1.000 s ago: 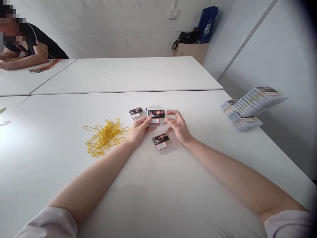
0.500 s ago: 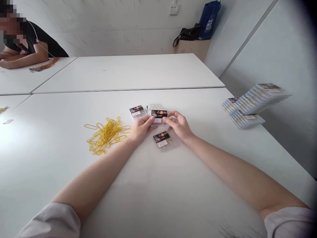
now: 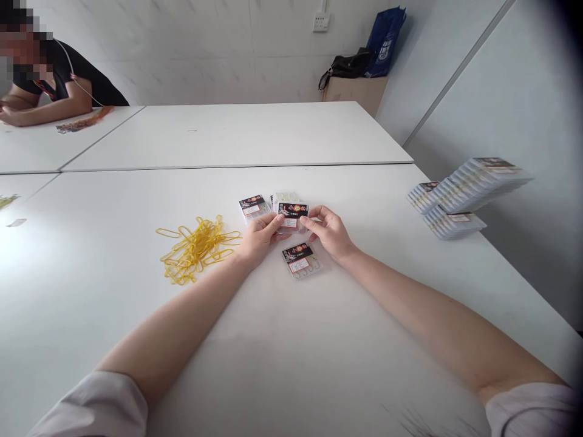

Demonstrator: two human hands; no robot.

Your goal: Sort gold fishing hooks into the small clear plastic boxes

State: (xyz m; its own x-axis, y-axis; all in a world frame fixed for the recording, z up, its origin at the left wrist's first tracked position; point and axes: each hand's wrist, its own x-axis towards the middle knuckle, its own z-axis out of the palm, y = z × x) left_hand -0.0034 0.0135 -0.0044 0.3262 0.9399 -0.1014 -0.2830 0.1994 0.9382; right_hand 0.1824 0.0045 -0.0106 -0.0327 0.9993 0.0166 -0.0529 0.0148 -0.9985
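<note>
Both hands pinch one small packet of fish hooks (image 3: 293, 213) with a black and red label, held just above the white table (image 3: 319, 340). My left hand (image 3: 260, 238) grips its left edge and my right hand (image 3: 328, 231) grips its right edge. A second packet (image 3: 300, 260) lies flat on the table between my wrists. A third packet (image 3: 252, 206) lies beyond my left hand, and a pale packet (image 3: 284, 196) peeks out behind the held one. A loose heap of yellow rubber bands (image 3: 195, 247) lies to the left of my left hand.
Stacks of several more packets (image 3: 464, 191) lean at the table's right edge by the wall. Another person (image 3: 50, 79) in a black top sits at the far left table. A cardboard box (image 3: 353, 91) with bags on it stands in the far corner.
My hands have drawn slightly closer together on the packet, and the fingers of my right hand have curled in to pinch it. The other packets and rubber bands lie as before.
</note>
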